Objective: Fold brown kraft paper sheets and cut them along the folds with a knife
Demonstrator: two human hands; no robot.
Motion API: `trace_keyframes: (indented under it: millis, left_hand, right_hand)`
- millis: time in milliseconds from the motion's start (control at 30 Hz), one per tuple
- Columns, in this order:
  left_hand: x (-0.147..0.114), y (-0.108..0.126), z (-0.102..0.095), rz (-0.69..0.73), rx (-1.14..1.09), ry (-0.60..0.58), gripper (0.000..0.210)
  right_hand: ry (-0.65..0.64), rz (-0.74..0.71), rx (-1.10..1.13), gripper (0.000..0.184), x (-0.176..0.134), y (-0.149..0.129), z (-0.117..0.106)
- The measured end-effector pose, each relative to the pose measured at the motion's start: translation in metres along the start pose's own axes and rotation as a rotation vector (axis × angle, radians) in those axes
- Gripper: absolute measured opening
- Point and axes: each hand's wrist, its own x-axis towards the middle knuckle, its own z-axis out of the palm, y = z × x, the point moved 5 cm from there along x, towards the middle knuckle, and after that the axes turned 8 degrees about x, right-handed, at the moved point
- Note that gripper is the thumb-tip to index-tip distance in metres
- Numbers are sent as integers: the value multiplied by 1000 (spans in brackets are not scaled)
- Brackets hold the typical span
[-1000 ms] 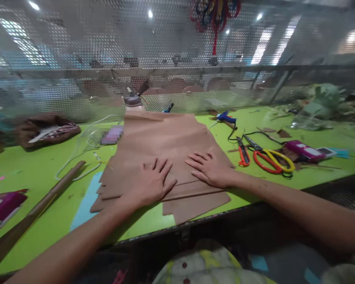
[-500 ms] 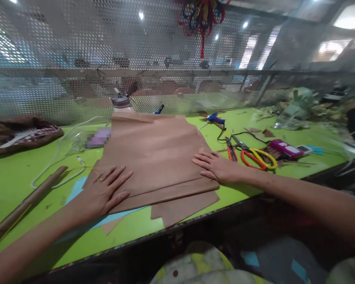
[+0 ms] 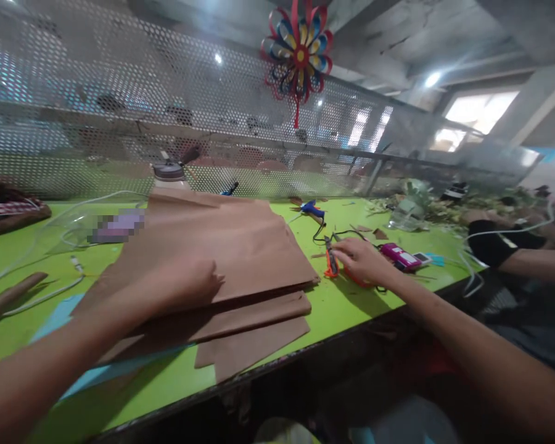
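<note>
Curling over the brown paper stack (image 3: pixel 245 240) on the green table (image 3: pixel 161 387), the left hand (image 3: pixel 201 280) makes a loose fist; whether it pinches a sheet, I cannot tell. The right hand (image 3: pixel 363 260) is at the scissors (image 3: pixel 357 279), beside the orange cutter (image 3: pixel 330 264); its grasp is unclear too. The uneven sheets could slide if dragged, and the cutter could nick a careless hand. The right hand hides most of the scissors; the left forearm (image 3: pixel 106 324) covers part of the stack.
</note>
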Motion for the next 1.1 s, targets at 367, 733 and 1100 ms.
trace_keyframes:
  millis: [367,733,1100]
  left_hand:
    - [29,49,14,-39,-35,155,41]
    - [22,49,29,-81,-130,132,40]
    - [19,48,32,-88,-190,111,49]
  right_hand:
    - [-73,456,-132,59,28,35,49]
    - [-250,511,371,61,-49,55,-18]
    - [-295,4,85,33,39,31,44]
